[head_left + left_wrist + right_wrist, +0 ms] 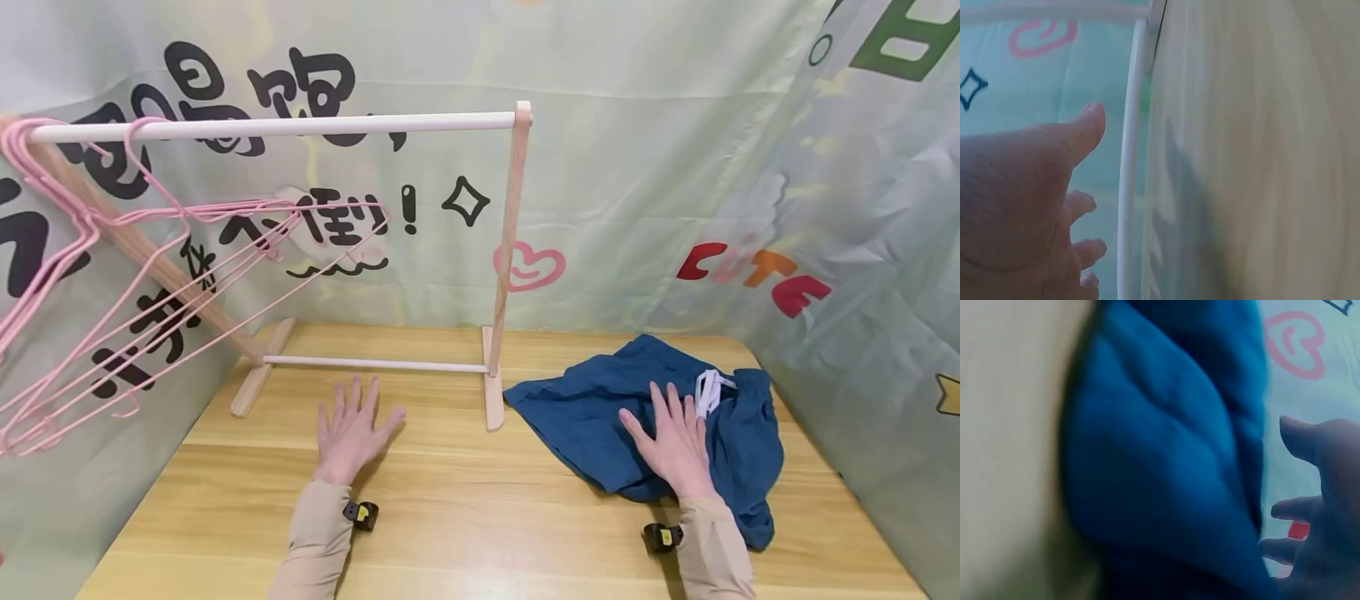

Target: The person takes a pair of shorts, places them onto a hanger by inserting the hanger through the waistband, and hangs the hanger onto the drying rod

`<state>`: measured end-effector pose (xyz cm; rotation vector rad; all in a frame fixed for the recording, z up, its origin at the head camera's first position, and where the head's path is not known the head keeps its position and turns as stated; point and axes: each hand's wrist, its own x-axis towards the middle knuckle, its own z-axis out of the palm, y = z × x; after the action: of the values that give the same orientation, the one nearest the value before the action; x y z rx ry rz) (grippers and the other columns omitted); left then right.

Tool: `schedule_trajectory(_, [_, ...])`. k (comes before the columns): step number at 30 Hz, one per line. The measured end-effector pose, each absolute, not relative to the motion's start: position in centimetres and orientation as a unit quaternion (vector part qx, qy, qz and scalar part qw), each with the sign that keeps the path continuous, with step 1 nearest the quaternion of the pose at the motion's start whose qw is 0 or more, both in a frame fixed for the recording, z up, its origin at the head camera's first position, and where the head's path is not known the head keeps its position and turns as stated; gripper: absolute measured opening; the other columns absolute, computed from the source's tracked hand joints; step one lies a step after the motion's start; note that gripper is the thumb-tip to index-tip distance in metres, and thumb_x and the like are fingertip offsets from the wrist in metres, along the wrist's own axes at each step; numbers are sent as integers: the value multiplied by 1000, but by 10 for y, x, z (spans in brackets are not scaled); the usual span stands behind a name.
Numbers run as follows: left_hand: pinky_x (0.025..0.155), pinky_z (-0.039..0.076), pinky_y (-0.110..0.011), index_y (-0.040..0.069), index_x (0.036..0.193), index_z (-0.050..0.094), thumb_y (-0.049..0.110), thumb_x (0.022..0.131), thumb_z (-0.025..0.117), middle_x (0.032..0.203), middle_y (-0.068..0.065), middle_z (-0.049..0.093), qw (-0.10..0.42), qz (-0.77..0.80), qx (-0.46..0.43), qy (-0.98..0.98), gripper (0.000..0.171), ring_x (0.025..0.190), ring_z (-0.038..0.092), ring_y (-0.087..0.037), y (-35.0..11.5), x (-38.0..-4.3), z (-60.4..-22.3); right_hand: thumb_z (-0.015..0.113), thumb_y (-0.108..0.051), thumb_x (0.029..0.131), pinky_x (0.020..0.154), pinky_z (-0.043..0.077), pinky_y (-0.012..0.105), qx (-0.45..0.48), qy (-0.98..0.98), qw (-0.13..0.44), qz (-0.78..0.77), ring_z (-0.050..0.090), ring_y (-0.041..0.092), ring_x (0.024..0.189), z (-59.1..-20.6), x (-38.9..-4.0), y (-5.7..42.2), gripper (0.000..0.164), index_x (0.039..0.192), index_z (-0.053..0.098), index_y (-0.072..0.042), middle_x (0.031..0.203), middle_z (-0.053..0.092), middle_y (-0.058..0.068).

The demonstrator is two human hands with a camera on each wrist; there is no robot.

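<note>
Rumpled dark blue drawstring shorts [585, 408] lie on the right part of the table, a white cord [708, 392] showing at the waist. My right hand [675, 437], fingers spread and palm down, is over them; the right wrist view shows the blue cloth [1160, 444] beside the hand [1329, 487] with a gap between. On the left, my other hand [352, 433] is held over the bare wood with fingers spread, in front of the rack's lower white bar [375, 363]. Nothing is in either hand. In the left wrist view its thumb [1088, 128] points toward that bar.
A wooden rack with a white top rail [337, 125] stands at the back left of the table [450, 517]. Several pink hangers [187, 212] hang at the rail's left end, jutting forward. Printed cloth [637, 167] walls in the back and sides.
</note>
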<state>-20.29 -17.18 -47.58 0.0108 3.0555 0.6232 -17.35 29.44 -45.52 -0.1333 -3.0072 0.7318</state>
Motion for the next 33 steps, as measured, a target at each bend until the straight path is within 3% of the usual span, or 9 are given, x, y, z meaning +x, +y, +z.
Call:
schedule_trajectory(6, [122,-1,-66,16,162,16,64,100,41,170,-15,2,10,178,54,982,82,157,1,-43,-143,-203,-470,43,-53,104,116,4,73,-21,-959,87,267,2,60,148,-440,-178,315,83,159,15,3,161,8,38])
schedule_trajectory(12, [125,6,-61,18,160,26,61,100,45,169,-13,13,4,175,155,972,76,157,11,-38,-89,-199,-463,43,-49,105,113,-3,77,-39,-957,112,266,-2,62,147,-436,-188,348,79,157,17,5,159,8,41])
schedule_trajectory(16, [124,13,-60,17,160,29,52,104,46,168,-16,20,29,193,270,943,68,156,17,-39,-55,-200,-460,54,-39,100,108,-7,82,-101,-960,74,252,-15,64,144,-440,-194,368,82,156,13,5,158,-8,42])
schedule_trajectory(20, [126,17,-54,18,160,29,45,107,43,168,-12,21,55,173,355,917,61,157,17,-34,-27,-208,-460,63,-29,93,105,4,85,-153,-954,1,256,-12,70,139,-443,-202,381,96,158,-2,1,154,-21,42])
schedule_trajectory(23, [127,16,-49,21,160,28,46,107,42,169,-9,20,69,159,385,906,60,158,15,-30,-4,-216,-457,65,-29,92,103,15,84,-172,-952,-45,248,3,73,132,-445,-206,386,103,158,-10,-2,151,-15,47])
schedule_trajectory(29, [129,12,-45,23,159,30,43,106,46,171,-4,13,105,153,411,893,58,160,9,-26,43,-234,-455,66,-32,92,101,17,85,-182,-948,-96,244,11,72,125,-447,-210,393,104,156,-10,2,145,-4,51])
schedule_trajectory(33, [126,22,-42,24,153,40,38,104,53,169,-2,21,116,141,389,903,53,157,21,-25,59,-240,-462,67,-35,92,103,16,85,-185,-948,-104,238,12,70,126,-445,-212,394,104,156,-5,3,146,0,49])
